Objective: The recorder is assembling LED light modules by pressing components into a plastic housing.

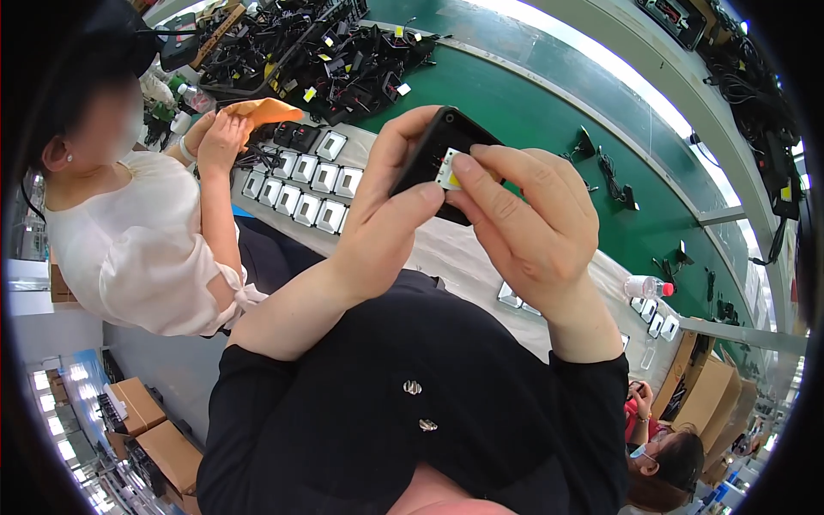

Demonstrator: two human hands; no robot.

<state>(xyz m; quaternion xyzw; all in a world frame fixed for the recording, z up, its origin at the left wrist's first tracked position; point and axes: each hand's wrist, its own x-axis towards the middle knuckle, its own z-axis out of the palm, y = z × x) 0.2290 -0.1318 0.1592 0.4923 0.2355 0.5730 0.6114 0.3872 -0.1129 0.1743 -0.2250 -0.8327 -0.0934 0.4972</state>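
In the middle of the view, my left hand [378, 215] grips a black rectangular lamp housing [463, 130], tilted, with its open side facing me. My right hand [541, 219] pinches a small white LED chip [445, 172] with a yellow patch, holding it at the housing's inside. My left thumb tip rests close beside the chip. Short thin wires, one of them red, show next to it. The far side of the housing is hidden behind my right fingers.
Beyond my hands runs a green work surface [506, 94] with a pile of black cabled lamps [343, 73]. White-framed lamps [322, 178] stand in rows at left. A co-worker there holds an orange cloth [266, 110]. A bottle [645, 287] lies at right, near another person.
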